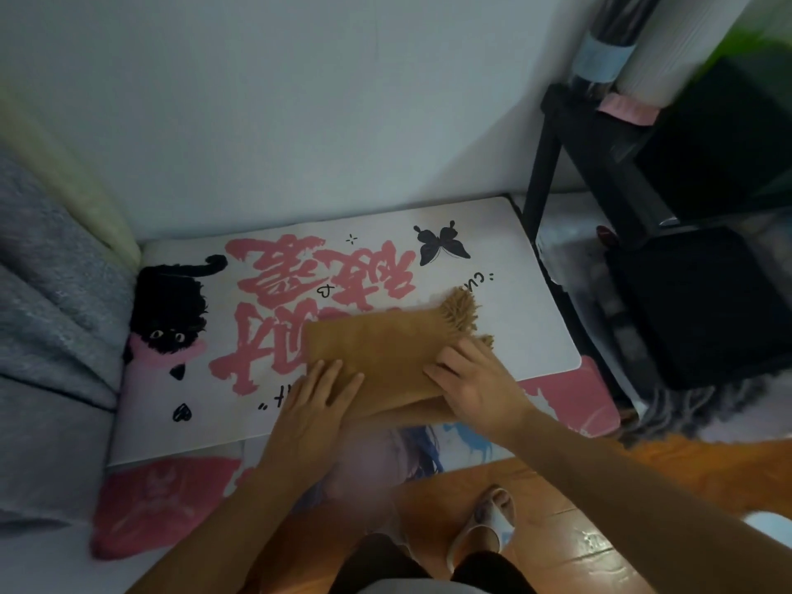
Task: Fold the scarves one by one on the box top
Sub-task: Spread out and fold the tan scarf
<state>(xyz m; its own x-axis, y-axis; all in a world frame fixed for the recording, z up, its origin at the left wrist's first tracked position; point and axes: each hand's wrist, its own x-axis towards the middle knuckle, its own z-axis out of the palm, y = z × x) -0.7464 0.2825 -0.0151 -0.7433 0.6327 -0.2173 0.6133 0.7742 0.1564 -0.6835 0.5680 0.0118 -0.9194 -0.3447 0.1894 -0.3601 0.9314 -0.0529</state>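
A tan scarf (381, 349) with a fringed end lies folded into a thick rectangle on the box top (505, 259), which is covered by a white mat printed with pink characters, a black cat and a butterfly. My left hand (319, 400) lies flat on the scarf's near left corner, fingers straight. My right hand (473, 379) presses on the near right part of the scarf, its fingers bent over the folded layers. The fringe (460, 308) sticks out at the far right corner.
A grey sofa (51, 319) stands to the left of the box. A black shelf frame (608, 173) with dark bins stands to the right. A white wall runs behind. Below are an orange wooden floor and my slippered foot (484, 525).
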